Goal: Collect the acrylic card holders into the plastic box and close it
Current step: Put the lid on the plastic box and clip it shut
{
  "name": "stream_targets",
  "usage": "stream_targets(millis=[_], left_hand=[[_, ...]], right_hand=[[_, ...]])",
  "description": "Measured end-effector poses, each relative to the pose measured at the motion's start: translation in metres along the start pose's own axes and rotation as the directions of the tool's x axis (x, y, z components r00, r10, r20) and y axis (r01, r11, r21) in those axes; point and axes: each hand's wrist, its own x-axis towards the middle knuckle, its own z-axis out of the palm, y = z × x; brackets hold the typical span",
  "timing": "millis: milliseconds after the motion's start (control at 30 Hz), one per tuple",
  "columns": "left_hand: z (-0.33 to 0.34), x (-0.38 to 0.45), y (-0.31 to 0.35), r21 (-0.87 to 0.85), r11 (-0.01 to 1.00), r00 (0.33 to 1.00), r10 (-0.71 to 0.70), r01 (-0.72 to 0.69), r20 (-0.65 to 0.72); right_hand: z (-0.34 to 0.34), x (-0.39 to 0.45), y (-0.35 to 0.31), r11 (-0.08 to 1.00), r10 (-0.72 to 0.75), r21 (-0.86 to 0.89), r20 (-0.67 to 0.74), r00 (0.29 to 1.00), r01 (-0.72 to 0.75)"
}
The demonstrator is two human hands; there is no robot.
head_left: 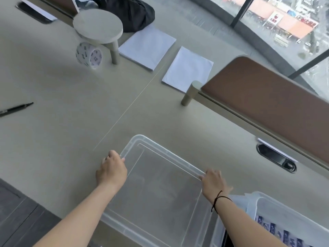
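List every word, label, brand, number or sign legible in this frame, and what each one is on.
Nothing here can be read with confidence.
Tape roll: dark printed marks repeat around it, too blurred to read.
Red sign on a building outside the window: white logo and characters, too small to read.
Sheets in the open box at lower right: blue print, blurred.
Clear lid under both hands: no text visible.

A pen (16, 109) lies at left; tape roll (89, 55) under a round stand (98, 26); two paper stacks (146, 47) beyond.
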Motion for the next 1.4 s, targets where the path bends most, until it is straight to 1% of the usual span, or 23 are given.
stream_targets(millis=[67,200,233,267,333,367,400,467,500,533,567,667,700,800,933,1033,1133,1200,1300,1400], left_hand=[[-0.004,0.004,0.002,-0.008,1.000,1.000,0.015,-0.015,0.004],[-0.020,0.009,0.003,-0.022,0.996,0.996,0.083,-0.084,-0.018],[-0.024,0.011,0.002,0.001,0.996,0.996,0.090,-0.090,-0.024],[-0.029,0.015,0.000,0.028,0.996,0.996,0.085,-0.084,-0.027],[-0.035,0.022,-0.004,0.064,0.996,0.998,0.056,-0.054,-0.029],[-0.038,0.024,-0.006,0.069,0.997,0.999,0.039,-0.037,-0.028],[-0.040,0.025,-0.007,0.069,0.997,0.999,0.024,-0.022,-0.028],[-0.045,0.026,-0.007,0.051,0.999,0.999,-0.004,0.006,-0.038],[-0.048,0.026,-0.006,0.032,0.999,0.999,-0.019,0.020,-0.044],[-0.051,0.025,-0.005,0.004,0.999,0.998,-0.035,0.035,-0.049],[-0.055,0.024,-0.002,-0.026,0.999,0.997,-0.047,0.046,-0.054],[-0.064,0.016,0.013,-0.096,0.995,0.997,-0.035,0.029,-0.063],[-0.065,0.010,0.022,-0.109,0.994,0.997,-0.017,0.010,-0.069],[-0.065,-0.016,0.054,-0.131,0.989,0.994,0.051,-0.063,-0.092],[-0.051,-0.066,0.102,-0.135,0.978,0.986,0.155,-0.162,-0.062],[-0.028,-0.114,0.137,-0.153,0.959,0.971,0.237,-0.237,-0.018],[-0.002,-0.169,0.168,-0.155,0.934,0.943,0.330,-0.321,0.035],[0.015,-0.202,0.186,-0.162,0.910,0.919,0.393,-0.381,0.046],[0.040,-0.245,0.206,-0.089,0.898,0.897,0.436,-0.430,0.068],[0.060,-0.275,0.213,0.070,0.878,0.881,0.470,-0.473,0.058]], right_hand=[[0.003,0.000,0.000,0.997,-0.006,0.072,0.020,1.000,0.004],[-0.003,0.004,0.004,0.980,-0.078,0.185,0.025,0.997,0.072],[-0.006,0.006,0.005,0.972,-0.081,0.225,0.028,0.996,0.073],[-0.009,0.005,0.005,0.955,-0.052,0.295,0.047,0.998,0.036],[-0.014,0.000,0.004,0.874,0.025,0.478,0.127,0.992,-0.083],[-0.017,-0.002,0.004,0.816,0.032,0.564,0.169,0.985,-0.123],[-0.019,-0.004,0.005,0.751,0.040,0.639,0.206,0.978,-0.165],[-0.029,-0.013,0.006,0.585,0.044,0.776,0.260,0.965,-0.236],[-0.039,-0.020,0.007,0.520,0.021,0.821,0.266,0.964,-0.238],[-0.049,-0.027,0.008,0.478,-0.013,0.851,0.252,0.968,-0.215],[-0.059,-0.034,0.011,0.461,-0.045,0.870,0.218,0.975,-0.174],[-0.091,-0.055,0.028,0.504,-0.070,0.863,0.078,0.994,-0.032],[-0.099,-0.060,0.036,0.509,-0.057,0.861,0.042,0.997,-0.007],[-0.115,-0.077,0.075,0.505,-0.004,0.863,-0.006,1.000,0.008],[-0.115,-0.095,0.155,0.520,0.072,0.854,-0.047,0.996,0.002],[-0.107,-0.102,0.229,0.553,0.145,0.832,-0.053,0.988,-0.036],[-0.094,-0.113,0.305,0.547,0.222,0.831,-0.032,0.975,-0.097],[-0.084,-0.119,0.349,0.591,0.258,0.799,-0.053,0.965,-0.114],[-0.065,-0.122,0.402,0.684,0.290,0.721,-0.130,0.948,-0.110],[-0.046,-0.122,0.439,0.774,0.306,0.617,-0.171,0.937,-0.140]])
